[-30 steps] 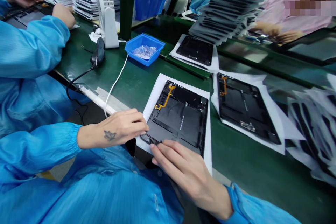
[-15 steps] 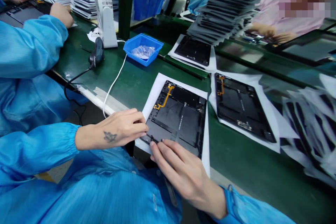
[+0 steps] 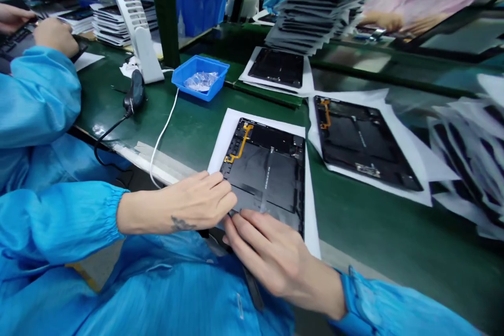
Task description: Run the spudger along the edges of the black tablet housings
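An opened tablet back housing (image 3: 255,173), black inside with an orange flex cable (image 3: 239,147), lies on a white sheet (image 3: 311,220) in front of me. My left hand (image 3: 207,200) is at its near left corner, fingers curled down and pressed together. What is under those fingertips is hidden. My right hand (image 3: 271,252) lies along the near edge, fingers together, tips close to the left fingertips at a small dark piece. A dark, slim, long object (image 3: 252,289) shows below my right palm; I cannot tell whether the hand holds it.
To the right lies a second tablet housing (image 3: 362,136) on white paper, another (image 3: 277,67) behind it. A blue bin (image 3: 200,76) with clear plastic bits, a white fan (image 3: 137,37) and a black-handled tool (image 3: 134,92) stand left. A co-worker's hand (image 3: 57,37) works far left.
My left hand has slid slightly right along the housing's near edge, covering the small dark piece more. The right hand stays nearly in place. The camera view has shifted a little.
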`<action>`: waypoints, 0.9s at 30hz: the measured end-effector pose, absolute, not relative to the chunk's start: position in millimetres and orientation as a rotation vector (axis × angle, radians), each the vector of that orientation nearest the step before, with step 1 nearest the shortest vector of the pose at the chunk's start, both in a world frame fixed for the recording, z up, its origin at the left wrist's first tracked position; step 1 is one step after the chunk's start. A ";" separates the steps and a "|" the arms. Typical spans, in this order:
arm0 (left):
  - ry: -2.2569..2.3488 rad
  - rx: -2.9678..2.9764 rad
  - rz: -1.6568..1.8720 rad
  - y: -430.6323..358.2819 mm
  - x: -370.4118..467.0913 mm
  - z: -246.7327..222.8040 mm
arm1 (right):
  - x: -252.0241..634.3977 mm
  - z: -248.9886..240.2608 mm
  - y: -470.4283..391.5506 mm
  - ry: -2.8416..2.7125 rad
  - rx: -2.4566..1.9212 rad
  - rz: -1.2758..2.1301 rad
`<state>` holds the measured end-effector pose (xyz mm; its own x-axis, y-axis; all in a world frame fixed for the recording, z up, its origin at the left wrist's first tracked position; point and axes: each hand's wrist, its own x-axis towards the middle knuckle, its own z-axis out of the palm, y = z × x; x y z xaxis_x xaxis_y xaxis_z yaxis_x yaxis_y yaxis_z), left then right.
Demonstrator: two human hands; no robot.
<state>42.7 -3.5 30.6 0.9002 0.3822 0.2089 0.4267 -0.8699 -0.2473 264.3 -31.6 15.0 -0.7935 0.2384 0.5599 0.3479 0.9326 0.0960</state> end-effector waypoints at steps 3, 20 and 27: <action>-0.581 -2.774 -0.272 -2.3 41.6 25.8 | 263.2 15.1 -31.3 -2.519 -0.446 -0.258; -1.086 -3.361 -1.002 16.4 54.5 48.8 | 270.9 21.2 -3.9 -2.156 -0.878 0.709; -1.383 -3.337 -1.296 12.5 56.9 37.5 | 266.7 9.0 -8.8 -2.150 -0.992 0.622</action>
<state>56.9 12.5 37.5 0.5688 0.7704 0.2879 0.3374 -0.5378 0.7726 266.7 -8.8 9.0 -0.4784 0.7920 0.3793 0.4671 0.5953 -0.6538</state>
